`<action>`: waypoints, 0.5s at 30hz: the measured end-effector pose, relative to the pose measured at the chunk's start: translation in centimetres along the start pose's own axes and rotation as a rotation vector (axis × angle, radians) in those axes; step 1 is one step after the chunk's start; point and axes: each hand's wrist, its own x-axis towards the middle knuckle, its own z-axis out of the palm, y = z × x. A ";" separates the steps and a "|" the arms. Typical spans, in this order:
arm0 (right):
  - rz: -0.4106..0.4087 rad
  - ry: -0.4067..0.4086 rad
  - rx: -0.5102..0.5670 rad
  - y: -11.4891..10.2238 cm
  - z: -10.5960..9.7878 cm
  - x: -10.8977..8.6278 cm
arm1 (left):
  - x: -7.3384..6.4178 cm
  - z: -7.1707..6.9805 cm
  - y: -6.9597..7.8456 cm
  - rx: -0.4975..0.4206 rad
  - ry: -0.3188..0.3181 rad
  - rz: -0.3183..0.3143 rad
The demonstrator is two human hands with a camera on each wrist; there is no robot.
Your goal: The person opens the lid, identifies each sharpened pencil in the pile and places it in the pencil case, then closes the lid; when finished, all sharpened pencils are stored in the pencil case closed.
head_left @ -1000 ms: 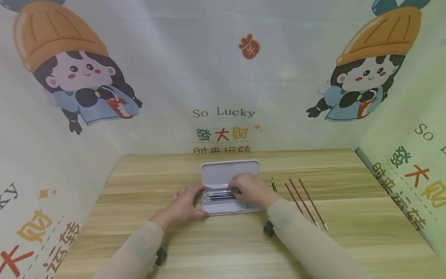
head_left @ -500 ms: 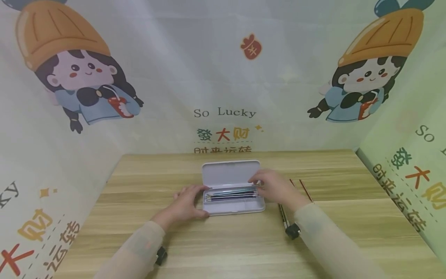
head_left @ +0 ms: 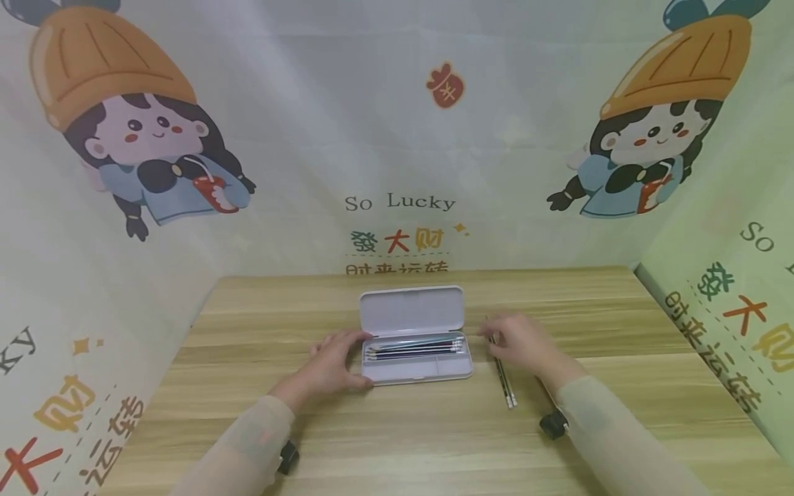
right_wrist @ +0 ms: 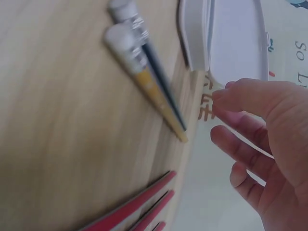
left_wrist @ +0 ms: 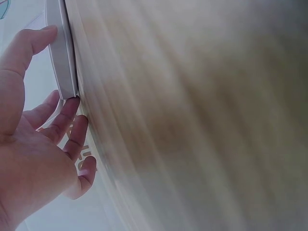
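A white pencil case [head_left: 397,373] lies with its lid raised on the wooden table. Several pencils [head_left: 414,350] with white eraser ends fill its rear compartment. My left hand [head_left: 330,365] holds the case's left end, thumb on the front side and fingers at the back corner; the left wrist view shows this hand [left_wrist: 38,159] against the case wall [left_wrist: 61,57]. Right of the case, my right hand [head_left: 524,344] hovers over two dark pencils [head_left: 505,389], partly covering them. In the right wrist view its fingers are loosely bent with nothing between them.
Several red pencils [right_wrist: 127,208] lie farther right, seen in the right wrist view; my right arm largely covers them in the head view. A printed cloth [head_left: 397,151] stands behind and beside the table [head_left: 384,441].
My right hand has moved right, from over the pencils in the case to above the two dark pencils on the table. My left hand stays at the case's left end.
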 end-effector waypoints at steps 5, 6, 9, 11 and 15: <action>0.043 -0.027 0.039 0.6 -0.2 -1.2 | 0.0 0.0 0.0 -0.006 -0.001 0.007; 0.044 -0.030 0.042 0.6 -0.2 -1.4 | 0.0 0.0 0.0 -0.008 0.000 0.008; 0.046 -0.035 0.040 0.8 -0.1 -1.7 | 0.0 0.0 0.1 -0.007 0.005 0.005; 0.040 -0.030 0.037 0.9 0.0 -1.8 | -0.1 0.0 0.1 -0.006 0.009 0.004; 0.028 -0.035 0.035 0.9 0.3 -2.0 | -0.1 -0.1 0.2 -0.005 0.007 0.002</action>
